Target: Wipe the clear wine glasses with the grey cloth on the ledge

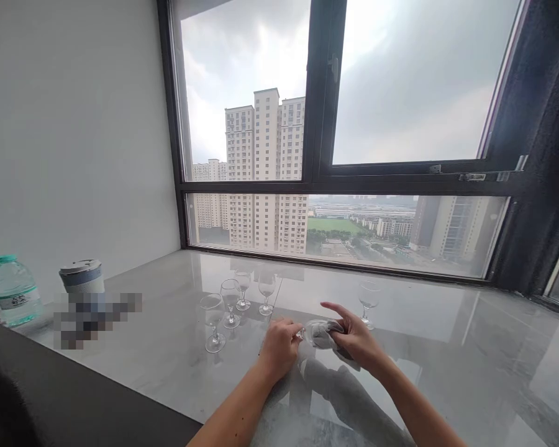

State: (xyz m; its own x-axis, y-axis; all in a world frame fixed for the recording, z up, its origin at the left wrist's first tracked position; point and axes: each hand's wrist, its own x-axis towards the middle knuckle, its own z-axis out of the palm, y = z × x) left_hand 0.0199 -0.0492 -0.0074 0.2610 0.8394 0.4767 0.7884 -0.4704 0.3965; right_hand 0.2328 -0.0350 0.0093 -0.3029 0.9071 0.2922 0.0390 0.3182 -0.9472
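Head view.

Left hand (281,347): one, forearm reaching in from the lower edge, back of the hand turned up, fingers curled. Grip: closed around the stem end of a held glass (312,333); exact finger placement on the stem partly concealed.

Right hand (358,340): one, forearm slanting in from the lower right, index finger extended and clear of the work, thumb and remaining fingers bent inward. Grip: clasping a grey cloth (327,337), gathered at the bowl of the held glass, with a fold hanging below the palm.

Held glass: one, stemmed, clear, lying sideways between the two hands, its stem end at the left hand and its bowl toward the right, raised over a glossy grey sill (168,366).

Stemmed glasses: four, upright, grouped left of the grip and beyond it, the nearest glass (213,316) standing foremost. Single glass (368,295): upright, just beyond the right hand, its foot partly covered by that hand.

Far left of the grip: lidded cup (82,276); beside it, at the sill's end, clear bottle (16,292), green cap.

Beyond all: dark-framed window (323,183).
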